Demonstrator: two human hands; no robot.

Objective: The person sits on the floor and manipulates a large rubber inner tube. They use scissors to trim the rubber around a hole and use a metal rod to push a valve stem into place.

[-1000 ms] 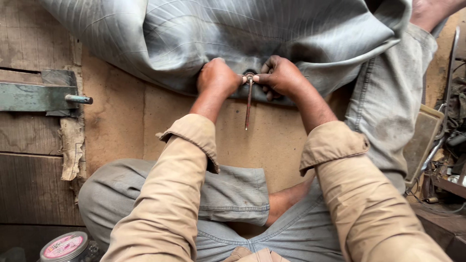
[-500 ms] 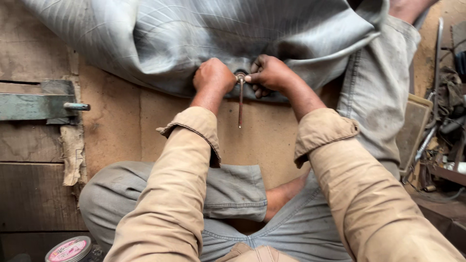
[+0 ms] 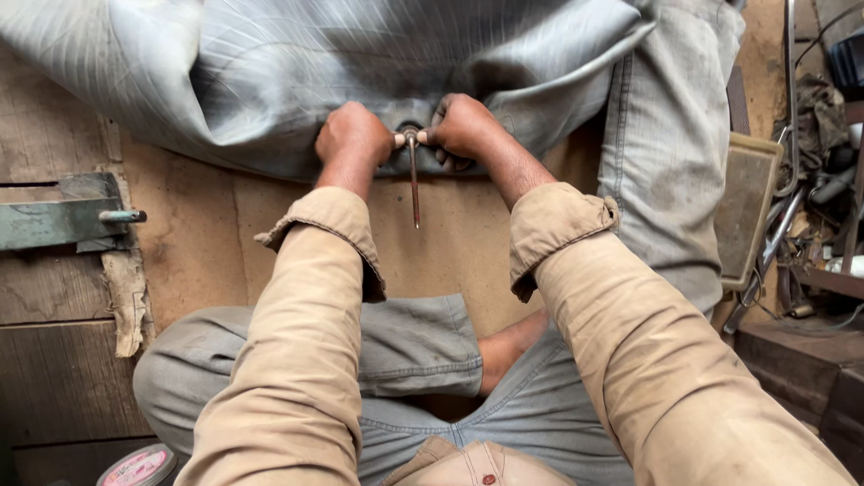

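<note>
Green metal bracket (image 3: 56,219) on wooden boards, pink-lidded round tin (image 3: 138,467), tangled metal scrap (image 3: 810,180) at right

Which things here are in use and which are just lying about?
In use:
left hand
right hand
thin metal tool, held between both hands
grey rubber tube, where the tool's top end sits

Lying about:
round tin with pink lid
green metal bracket
flat pad
metal clutter

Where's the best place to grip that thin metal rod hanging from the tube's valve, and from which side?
Probably the bare lower shaft of the rod, pinched from left or right. It hangs straight toward the wearer over the wooden board; its top is crowded by the left hand and right hand against the grey rubber tube.
</note>
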